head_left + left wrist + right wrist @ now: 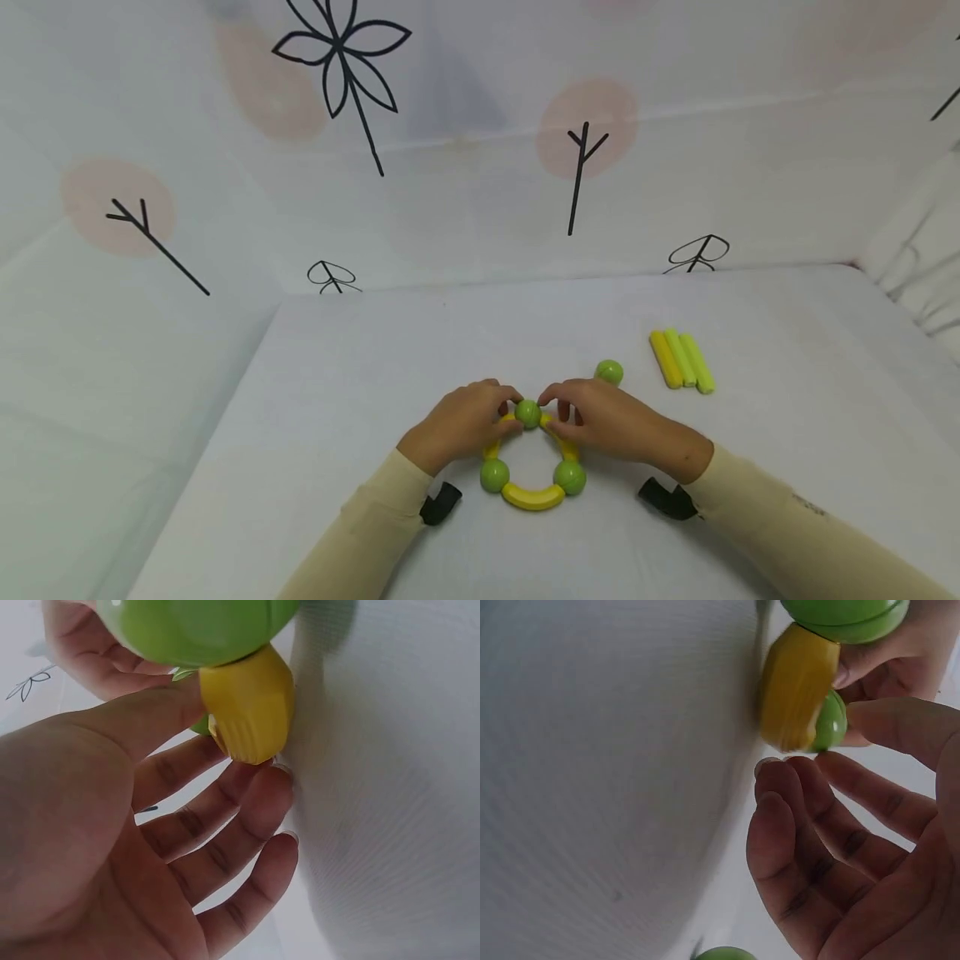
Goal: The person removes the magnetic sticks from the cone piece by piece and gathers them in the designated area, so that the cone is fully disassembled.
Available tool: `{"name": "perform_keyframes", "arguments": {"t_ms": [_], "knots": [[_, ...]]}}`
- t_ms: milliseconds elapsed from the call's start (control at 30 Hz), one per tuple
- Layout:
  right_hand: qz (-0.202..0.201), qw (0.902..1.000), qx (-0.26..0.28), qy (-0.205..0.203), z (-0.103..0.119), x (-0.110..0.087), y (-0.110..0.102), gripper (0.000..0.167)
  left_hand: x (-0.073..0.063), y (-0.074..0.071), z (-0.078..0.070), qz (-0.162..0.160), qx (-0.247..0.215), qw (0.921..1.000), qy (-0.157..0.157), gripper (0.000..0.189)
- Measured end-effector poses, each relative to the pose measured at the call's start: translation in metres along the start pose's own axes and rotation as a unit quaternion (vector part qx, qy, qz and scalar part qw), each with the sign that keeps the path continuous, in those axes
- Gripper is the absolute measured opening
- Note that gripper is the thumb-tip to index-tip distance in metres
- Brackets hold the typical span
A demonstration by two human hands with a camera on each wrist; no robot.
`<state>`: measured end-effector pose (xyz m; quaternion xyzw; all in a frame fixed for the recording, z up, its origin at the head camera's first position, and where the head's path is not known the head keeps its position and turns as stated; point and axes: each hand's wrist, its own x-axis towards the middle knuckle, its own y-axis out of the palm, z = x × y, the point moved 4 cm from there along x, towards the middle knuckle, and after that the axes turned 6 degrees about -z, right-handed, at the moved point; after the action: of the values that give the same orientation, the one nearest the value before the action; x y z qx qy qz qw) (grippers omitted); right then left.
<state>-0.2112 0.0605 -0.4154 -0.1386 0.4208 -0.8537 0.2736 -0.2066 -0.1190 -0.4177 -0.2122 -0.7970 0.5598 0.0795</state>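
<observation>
A ring of green balls and yellow curved toy rods lies on the white table. The top green ball sits between both hands, and two more, the lower left ball and lower right ball, flank the bottom curved rod. My left hand pinches the left curved rod between thumb and fingers. Around the right curved rod curves my right hand, fingertips right at its edge and a gap between thumb and index finger.
Another green ball lies just beyond the right hand. Farther right, one yellow stick and two lime sticks lie side by side. A white cloth with plant drawings hangs behind the table.
</observation>
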Motion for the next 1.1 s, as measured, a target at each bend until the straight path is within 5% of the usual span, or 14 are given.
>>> {"name": "perform_keyframes", "arguments": {"t_ms": [333, 733, 1100], "knots": [[0.032, 0.9991, 0.015, 0.021, -0.0065, 0.0029, 0.0060, 0.039, -0.0007, 0.0057, 0.0007, 0.006, -0.006, 0.9999, -0.010, 0.038], [0.024, 0.9989, 0.017, 0.035, -0.0078, -0.0037, 0.0067, 0.065, -0.0052, 0.0070, -0.0042, -0.006, 0.024, 0.9995, -0.021, 0.041], [0.018, 0.9995, 0.013, 0.020, -0.0102, -0.0058, 0.0073, 0.028, 0.0002, 0.0083, -0.0076, -0.005, 0.027, 0.9996, -0.001, 0.026]]}}
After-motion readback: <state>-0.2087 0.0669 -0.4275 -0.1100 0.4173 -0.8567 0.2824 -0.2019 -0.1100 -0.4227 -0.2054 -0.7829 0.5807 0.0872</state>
